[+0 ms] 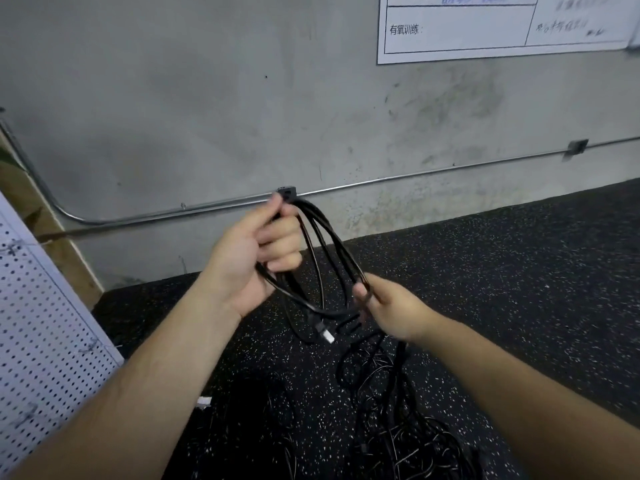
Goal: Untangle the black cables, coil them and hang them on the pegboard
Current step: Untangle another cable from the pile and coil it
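Head view: left hand [256,254] is up at frame centre. Its fingers [280,244] are curled tight round the top of a black cable coil [329,244], and a black plug [285,194] sticks out above the thumb. The loops hang from that fist down and to the right, so the coil's long axis runs diagonally from upper left to lower right.

Right hand [391,310] sits at the low end of that diagonal. Its fingers [360,292] are narrow, pinching a strand or two of the outer loop. Both hands are on the same coil, with the right hand nearer the loose run.

Below the right hand, cable drops to the tangled cables [398,431] on the speckled rubber floor [519,271], lower centre of frame.

My read: the coil isn't finished and the tail is tied into that heap. The next loop has to feed up-left from the right hand to the left fist.

Pegboard [41,341] is at the left edge, well apart from the coil and on the left hand's side. That arm is nearer for the hang.

Hard to read:
- Black cable on black floor, so I can't count the cables in the heap or trace which strand is the one in hand.
- A white-tipped connector [325,336] dangles below the coil; I can't tell which cable owns it.
- The pegboard is cut off by the frame edge. There are faint wire hooks [88,348] on it, shape unclear.
- The right fingertips are blurred.
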